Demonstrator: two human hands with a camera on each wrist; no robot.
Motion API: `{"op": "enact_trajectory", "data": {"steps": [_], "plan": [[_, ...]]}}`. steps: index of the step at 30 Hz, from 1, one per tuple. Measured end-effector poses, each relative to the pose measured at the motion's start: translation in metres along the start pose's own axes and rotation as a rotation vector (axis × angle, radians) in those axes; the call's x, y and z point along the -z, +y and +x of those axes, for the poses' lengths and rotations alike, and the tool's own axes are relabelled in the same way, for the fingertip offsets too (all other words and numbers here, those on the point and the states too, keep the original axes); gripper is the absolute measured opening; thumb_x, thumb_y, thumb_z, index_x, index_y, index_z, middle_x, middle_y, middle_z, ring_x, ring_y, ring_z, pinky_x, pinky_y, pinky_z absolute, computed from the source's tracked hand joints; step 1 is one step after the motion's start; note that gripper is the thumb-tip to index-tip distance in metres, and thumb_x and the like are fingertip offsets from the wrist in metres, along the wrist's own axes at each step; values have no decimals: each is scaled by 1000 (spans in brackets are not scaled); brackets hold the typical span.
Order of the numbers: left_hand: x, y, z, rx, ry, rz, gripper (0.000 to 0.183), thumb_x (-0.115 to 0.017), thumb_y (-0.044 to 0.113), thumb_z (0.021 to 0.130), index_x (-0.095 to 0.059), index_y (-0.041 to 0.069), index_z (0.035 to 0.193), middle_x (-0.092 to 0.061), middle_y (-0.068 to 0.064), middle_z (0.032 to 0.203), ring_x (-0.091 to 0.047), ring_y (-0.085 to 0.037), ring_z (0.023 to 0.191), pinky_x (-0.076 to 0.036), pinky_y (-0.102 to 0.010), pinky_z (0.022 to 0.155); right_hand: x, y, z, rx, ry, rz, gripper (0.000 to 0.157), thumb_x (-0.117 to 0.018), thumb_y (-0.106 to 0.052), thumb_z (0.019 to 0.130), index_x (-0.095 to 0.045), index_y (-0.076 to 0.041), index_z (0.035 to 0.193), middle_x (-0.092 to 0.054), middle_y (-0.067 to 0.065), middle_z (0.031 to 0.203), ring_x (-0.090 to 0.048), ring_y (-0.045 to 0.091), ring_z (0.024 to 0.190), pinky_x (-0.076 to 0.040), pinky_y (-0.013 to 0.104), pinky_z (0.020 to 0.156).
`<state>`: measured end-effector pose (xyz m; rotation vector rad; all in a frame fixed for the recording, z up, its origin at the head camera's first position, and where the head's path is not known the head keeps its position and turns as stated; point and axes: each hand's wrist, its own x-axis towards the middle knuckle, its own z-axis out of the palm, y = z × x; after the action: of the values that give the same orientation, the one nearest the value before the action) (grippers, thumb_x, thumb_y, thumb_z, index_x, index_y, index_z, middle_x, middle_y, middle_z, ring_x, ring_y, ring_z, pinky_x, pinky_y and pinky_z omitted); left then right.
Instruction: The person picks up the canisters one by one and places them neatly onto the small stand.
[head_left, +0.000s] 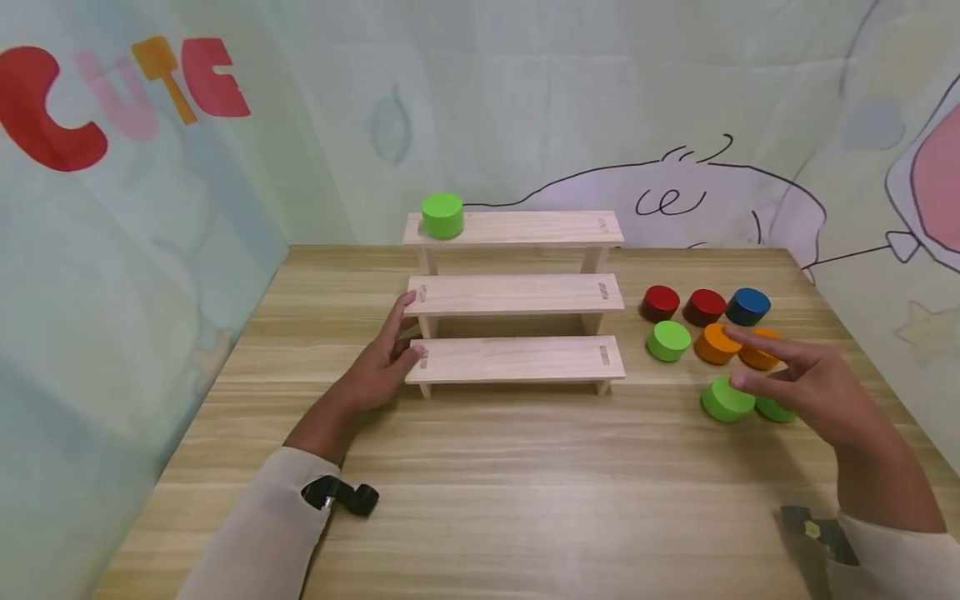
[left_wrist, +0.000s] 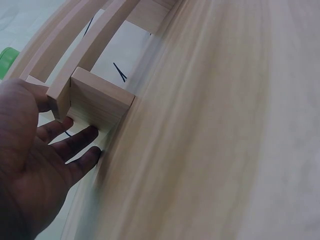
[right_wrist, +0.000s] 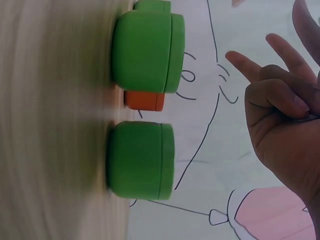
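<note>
A: Here's the wooden rack [head_left: 517, 293], 3 steps high, out on the table [head_left: 510, 500], and the left hand [head_left: 367, 373] is at its left end! Thumb on the bottom step, forefinger up at the edge of the middle step.

B: How are those fingers?

A: Apart and fairly straight! In the left wrist view, 3 of them spread beside the support below a step; whether they touch it, I cannot tell.

B: Across to the right hand [head_left: 817, 392], and there's nothing in it! It hovers over the round pieces right of the rack, forefinger and thumb reaching out with a gap between them.

A: Call the layout!

B: Far row: 2 red pieces [head_left: 660, 303], then 1 blue piece [head_left: 748, 307]. Middle row: 1 green piece [head_left: 669, 341], then 2 orange pieces [head_left: 716, 344], the second partly behind the hand. Nearest: 2 more green pieces [head_left: 724, 402], just beside each other, the outer 1 largely covered.

A: And up on the rack?

B: A single green cylinder [head_left: 442, 216], upright at the left end of the top step!
</note>
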<state>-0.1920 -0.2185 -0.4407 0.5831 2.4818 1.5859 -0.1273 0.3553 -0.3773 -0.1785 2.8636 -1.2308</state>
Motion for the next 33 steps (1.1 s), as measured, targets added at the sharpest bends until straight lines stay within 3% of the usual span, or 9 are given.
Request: {"op": "enact_trajectory", "data": {"steps": [4,6,9,13,16,18,23,28,33], "plan": [[0,-1,1,-13,-3,14,78,-46,13,117,0,38,175,-29,-29,175,-49,-53,153,-52,-67,113,1,9,5,-43,-67,-56,63,-84,-28,98,-61,-22,157,-58,20,157,-55,18,79,-50,28,65],[1,0,0,-21,-2,18,79,-46,13,117,0,38,175,-29,-29,175,-50,-53,152,-52,-65,113,0,14,7,-51,-93,-70,62,-84,-29,98,-63,-19,156,-59,25,157,-55,14,95,-50,26,69],[0,-1,0,-25,-2,10,79,-47,12,116,-1,36,175,-30,-30,174,-51,-53,151,-53,-64,112,1,21,9,-74,-127,-75,60,-85,-33,97,-66,-19,153,-67,-3,150,-49,6,111,-50,22,75],[-1,-1,0,-24,-4,3,79,-48,11,116,-1,33,175,-30,-31,173,-50,-54,152,-53,-65,112,4,32,8,-47,-162,-50,56,-86,-26,97,-68,-14,149,-59,-43,128,-42,-13,117,-52,13,84],[-1,-2,0,-23,-2,12,79,-48,12,116,-1,34,175,-30,-31,174,-49,-55,152,-52,-67,113,6,37,9,-29,-178,-43,54,-85,-23,97,-70,-11,147,-60,-47,126,-40,-20,120,-51,9,87],[0,-3,0,-21,1,17,78,-48,13,116,-1,34,175,-29,-32,174,-49,-55,152,-51,-68,113,7,38,10,-45,-195,-61,55,-86,-26,96,-70,-13,147,-65,-38,133,-44,-9,132,-51,9,89],[0,-3,0,-23,6,29,78,-47,13,117,0,33,175,-28,-33,174,-49,-56,151,-51,-70,113,6,35,13,-87,-260,-108,60,-88,-29,93,-69,-11,147,-65,13,155,-42,48,150,-52,23,96],[0,-3,0,-21,3,28,77,-46,13,117,0,31,176,-27,-33,174,-48,-57,152,-51,-70,113,5,35,13,-85,-289,-103,61,-90,-24,91,-69,-8,146,-57,27,158,-40,55,151,-47,9,90],[-1,-3,0,-18,-1,18,78,-47,14,117,0,34,175,-28,-32,174,-49,-55,152,-51,-69,113,5,36,13,-99,-300,-111,63,-91,-25,89,-69,-8,146,-57,28,158,-42,57,151,-53,22,96]]}}
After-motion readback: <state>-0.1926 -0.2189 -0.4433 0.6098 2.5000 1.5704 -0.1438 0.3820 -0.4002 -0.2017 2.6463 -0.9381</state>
